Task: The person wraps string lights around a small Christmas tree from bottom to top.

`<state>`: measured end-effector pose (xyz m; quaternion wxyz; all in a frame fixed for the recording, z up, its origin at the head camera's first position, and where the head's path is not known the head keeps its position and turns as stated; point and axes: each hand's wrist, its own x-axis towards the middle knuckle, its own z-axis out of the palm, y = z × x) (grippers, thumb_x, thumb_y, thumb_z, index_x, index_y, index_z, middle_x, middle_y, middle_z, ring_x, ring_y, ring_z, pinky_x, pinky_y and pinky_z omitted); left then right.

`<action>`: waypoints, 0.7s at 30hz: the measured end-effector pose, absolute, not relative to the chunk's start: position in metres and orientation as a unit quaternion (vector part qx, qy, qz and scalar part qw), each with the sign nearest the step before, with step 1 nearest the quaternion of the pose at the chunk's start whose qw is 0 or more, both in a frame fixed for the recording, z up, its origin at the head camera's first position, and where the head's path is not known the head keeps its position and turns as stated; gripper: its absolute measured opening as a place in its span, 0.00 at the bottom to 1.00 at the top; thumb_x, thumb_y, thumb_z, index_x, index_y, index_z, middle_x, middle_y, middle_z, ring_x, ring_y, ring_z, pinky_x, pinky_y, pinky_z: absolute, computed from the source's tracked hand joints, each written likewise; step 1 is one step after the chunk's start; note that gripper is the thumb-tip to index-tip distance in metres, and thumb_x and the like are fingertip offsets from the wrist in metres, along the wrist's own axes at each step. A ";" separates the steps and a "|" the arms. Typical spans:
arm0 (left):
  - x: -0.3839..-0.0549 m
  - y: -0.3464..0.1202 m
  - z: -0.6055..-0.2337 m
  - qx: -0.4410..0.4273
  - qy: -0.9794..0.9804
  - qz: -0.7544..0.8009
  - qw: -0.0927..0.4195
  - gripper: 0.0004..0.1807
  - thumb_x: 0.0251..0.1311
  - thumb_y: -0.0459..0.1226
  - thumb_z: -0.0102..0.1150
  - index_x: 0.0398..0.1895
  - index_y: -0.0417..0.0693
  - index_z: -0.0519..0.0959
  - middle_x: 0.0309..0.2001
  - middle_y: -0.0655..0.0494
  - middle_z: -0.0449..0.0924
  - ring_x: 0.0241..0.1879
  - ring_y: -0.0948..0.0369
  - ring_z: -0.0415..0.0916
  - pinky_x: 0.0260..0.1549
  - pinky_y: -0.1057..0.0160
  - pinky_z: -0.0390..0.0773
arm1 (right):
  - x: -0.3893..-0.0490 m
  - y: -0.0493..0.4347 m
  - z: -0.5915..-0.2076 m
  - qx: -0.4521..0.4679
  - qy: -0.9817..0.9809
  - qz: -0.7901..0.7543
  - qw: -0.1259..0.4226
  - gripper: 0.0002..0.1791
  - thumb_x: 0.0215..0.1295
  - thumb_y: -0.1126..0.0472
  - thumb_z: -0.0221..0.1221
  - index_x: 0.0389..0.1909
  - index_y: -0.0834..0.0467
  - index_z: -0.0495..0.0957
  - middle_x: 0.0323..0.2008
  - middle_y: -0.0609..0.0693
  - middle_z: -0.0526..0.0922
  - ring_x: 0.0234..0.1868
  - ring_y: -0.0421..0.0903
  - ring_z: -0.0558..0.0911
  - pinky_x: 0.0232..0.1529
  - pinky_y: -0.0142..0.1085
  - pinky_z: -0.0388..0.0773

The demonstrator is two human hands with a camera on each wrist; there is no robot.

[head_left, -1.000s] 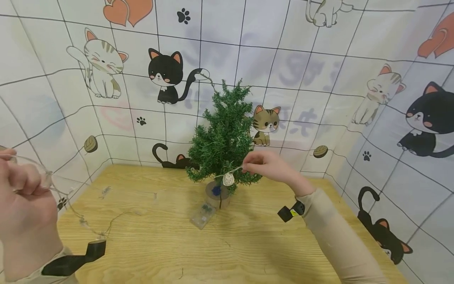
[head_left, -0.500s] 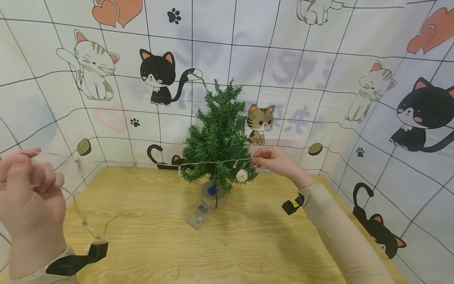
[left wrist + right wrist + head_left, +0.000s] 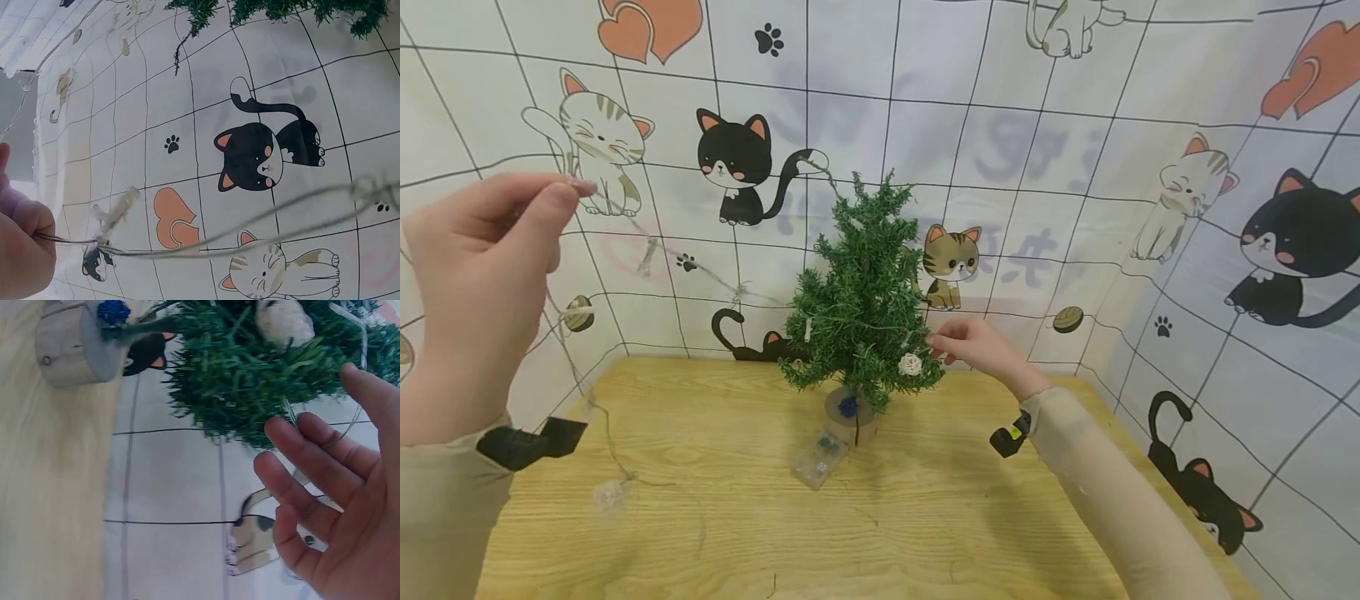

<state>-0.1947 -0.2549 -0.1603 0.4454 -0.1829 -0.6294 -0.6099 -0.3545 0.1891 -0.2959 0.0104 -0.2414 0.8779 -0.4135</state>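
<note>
A small artificial Christmas tree (image 3: 865, 275) stands upright on the table. Raised at the left, my left hand (image 3: 493, 267) pinches a string of fairy lights (image 3: 740, 291), which slopes down to the tree and runs across its front. Beside the lower right branches is my right hand (image 3: 977, 346). In the right wrist view its fingers (image 3: 306, 453) are spread and loosely bent, with the clear wire looping past them. A white woven ball (image 3: 911, 364) hangs at the tree's lower right. More of the string dangles below my left hand, with a blurred pale ball (image 3: 610, 496) near its end.
The tree's round wooden base (image 3: 861, 429) bears a blue tuft (image 3: 847, 407). A clear plastic case (image 3: 820, 461) lies on the wooden table (image 3: 940, 517) before it. Cat-printed sheeting (image 3: 880, 108) encloses the back and sides.
My left hand has risen, lifting its end of the light string. The string's middle now lies across the tree's front. My right hand first moved the ball end rightward, then loosened its fingers.
</note>
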 end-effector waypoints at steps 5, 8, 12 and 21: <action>-0.202 -0.249 -0.135 -0.175 -0.726 -0.493 0.446 0.11 0.63 0.35 0.61 0.41 0.36 0.85 0.35 0.60 0.85 0.23 0.64 0.61 0.29 0.71 0.61 | -0.366 0.191 -0.306 -0.171 0.853 -0.487 0.078 0.21 0.72 0.48 0.53 0.40 0.64 0.82 0.34 0.54 0.82 0.25 0.48 0.77 0.28 0.35 0.72; -0.206 -0.242 -0.121 -0.199 -0.744 -0.466 0.435 0.10 0.63 0.36 0.63 0.41 0.38 0.86 0.34 0.62 0.86 0.22 0.64 0.60 0.26 0.71 0.60 | -0.372 0.193 -0.311 -0.139 0.819 -0.544 0.118 0.22 0.73 0.49 0.53 0.41 0.66 0.82 0.33 0.55 0.80 0.19 0.42 0.67 0.23 0.32 0.66; -0.211 -0.230 -0.104 -0.225 -0.764 -0.432 0.423 0.10 0.62 0.38 0.64 0.40 0.41 0.87 0.25 0.63 0.81 0.18 0.64 0.59 0.21 0.71 0.58 | -0.375 0.194 -0.314 -0.120 0.788 -0.583 0.157 0.19 0.73 0.55 0.52 0.48 0.68 0.79 0.36 0.53 0.79 0.18 0.38 0.61 0.23 0.30 0.65; -0.226 -0.207 -0.071 -0.235 -0.820 -0.324 0.409 0.13 0.64 0.45 0.61 0.38 0.46 0.87 0.13 0.58 0.65 0.16 0.63 0.55 0.22 0.66 0.55 | -0.366 0.203 -0.308 -0.177 0.813 -0.525 0.179 0.24 0.72 0.63 0.50 0.66 0.65 0.65 0.50 0.57 0.78 0.29 0.43 0.75 0.31 0.36 0.72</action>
